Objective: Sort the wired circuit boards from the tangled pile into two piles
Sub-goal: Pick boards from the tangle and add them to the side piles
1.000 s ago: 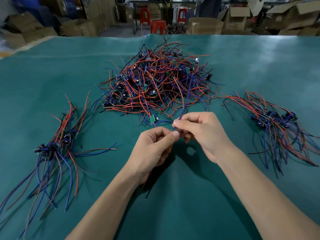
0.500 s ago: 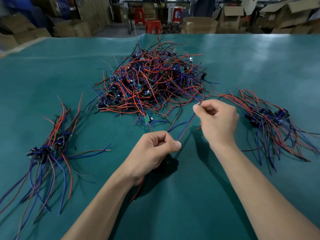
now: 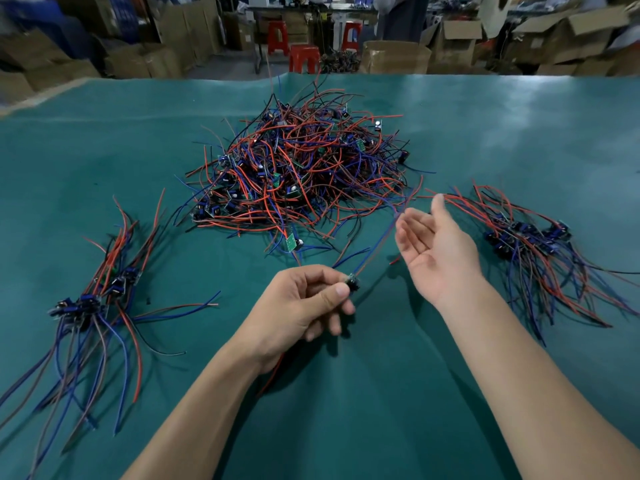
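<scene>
Tangled pile on teal table

Workshop/warehouse: stacked cardboard boxes, green worktable, plastic stools.

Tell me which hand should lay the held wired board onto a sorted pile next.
Left, probably. The left hand already pinches the wired circuit board, and the left sorted pile lies on its side. The right hand is open and holds nothing.

Even overhead light, pale glare on tablecloth, blurred bowed edges.
</scene>
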Demonstrator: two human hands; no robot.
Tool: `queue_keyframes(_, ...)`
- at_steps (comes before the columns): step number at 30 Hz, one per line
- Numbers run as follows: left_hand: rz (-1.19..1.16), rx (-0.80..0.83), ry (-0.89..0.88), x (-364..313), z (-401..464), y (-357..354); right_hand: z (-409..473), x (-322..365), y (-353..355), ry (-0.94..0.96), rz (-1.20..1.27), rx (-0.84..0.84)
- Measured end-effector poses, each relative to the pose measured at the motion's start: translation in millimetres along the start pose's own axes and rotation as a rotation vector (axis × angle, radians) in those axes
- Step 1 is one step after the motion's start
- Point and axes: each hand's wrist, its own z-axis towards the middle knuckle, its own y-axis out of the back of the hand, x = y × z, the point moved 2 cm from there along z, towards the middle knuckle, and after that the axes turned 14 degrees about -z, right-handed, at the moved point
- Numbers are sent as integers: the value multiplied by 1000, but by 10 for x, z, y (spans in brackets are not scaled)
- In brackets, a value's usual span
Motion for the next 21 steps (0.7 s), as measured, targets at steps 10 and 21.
queue_keyframes(10,-184,-230,-54,-34,28,62,-356,-212,-311,361,-826,564)
queue_keyframes(21,-261,-277,-37,-44,16,75,-400,-73,-272,467,-906,651)
